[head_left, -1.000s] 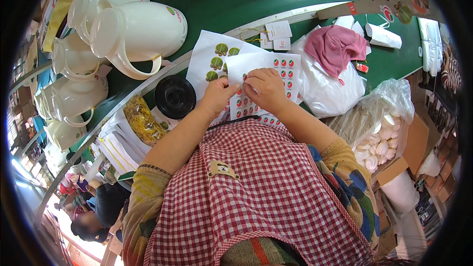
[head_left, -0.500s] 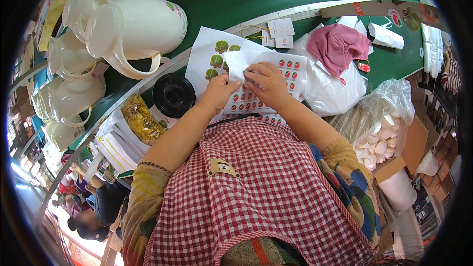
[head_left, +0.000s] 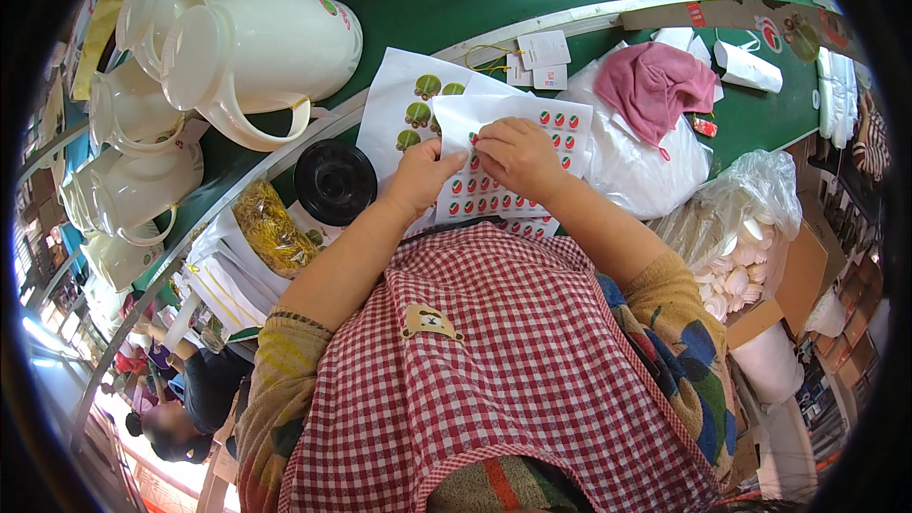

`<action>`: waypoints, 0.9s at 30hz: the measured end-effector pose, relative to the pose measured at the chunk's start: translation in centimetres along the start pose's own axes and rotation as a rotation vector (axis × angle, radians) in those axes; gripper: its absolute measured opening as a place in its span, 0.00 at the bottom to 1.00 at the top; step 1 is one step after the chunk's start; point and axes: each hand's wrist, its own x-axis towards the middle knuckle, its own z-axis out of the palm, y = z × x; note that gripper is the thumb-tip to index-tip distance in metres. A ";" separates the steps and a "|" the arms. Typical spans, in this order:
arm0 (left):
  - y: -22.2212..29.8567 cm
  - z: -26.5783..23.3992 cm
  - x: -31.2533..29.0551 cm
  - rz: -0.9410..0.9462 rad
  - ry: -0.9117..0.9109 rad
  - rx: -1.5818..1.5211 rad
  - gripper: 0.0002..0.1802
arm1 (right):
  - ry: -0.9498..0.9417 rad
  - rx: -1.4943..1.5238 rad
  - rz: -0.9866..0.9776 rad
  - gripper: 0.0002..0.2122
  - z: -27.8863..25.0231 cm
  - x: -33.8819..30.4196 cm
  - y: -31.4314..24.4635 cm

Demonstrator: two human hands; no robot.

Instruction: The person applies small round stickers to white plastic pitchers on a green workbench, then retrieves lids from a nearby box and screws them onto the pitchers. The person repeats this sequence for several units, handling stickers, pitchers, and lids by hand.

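A white sheet of small red and green stickers (head_left: 499, 201) lies in front of me, its left part bent up. My left hand (head_left: 423, 179) is closed on that bent part, thumb on top. Closed fingers of my right hand (head_left: 522, 160) pinch at a sticker near the fold, close to my left thumb; their tips partly hide it. Under the sheet, to the left, is another white sheet with larger green round prints (head_left: 418, 114). A black round lid-like disc (head_left: 334, 182) sits beside my left wrist.
Cream jugs (head_left: 275, 52) stand at the left on the green table (head_left: 418, 0). Tags (head_left: 543, 49) lie behind the sheets. To the right are a pink cloth (head_left: 655, 85) on white plastic and a bag of white parts (head_left: 741, 266). A bundle of gold ties (head_left: 271, 228) lies left.
My right hand has shifted slightly right, its fingers drawn closer together at the fold. My left hand keeps its hold on the sheet.
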 end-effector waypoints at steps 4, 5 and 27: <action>0.0 -0.1 0.1 0.009 0.003 0.030 0.11 | 0.001 0.139 0.075 0.07 0.2 0.3 0.7; 0.0 -0.1 0.1 0.006 0.006 0.033 0.12 | 0.009 0.190 0.101 0.07 0.2 0.4 0.8; 20.9 -13.3 -7.1 1.542 0.376 1.893 0.07 | 0.030 1.128 0.634 0.06 -3.1 6.3 -2.7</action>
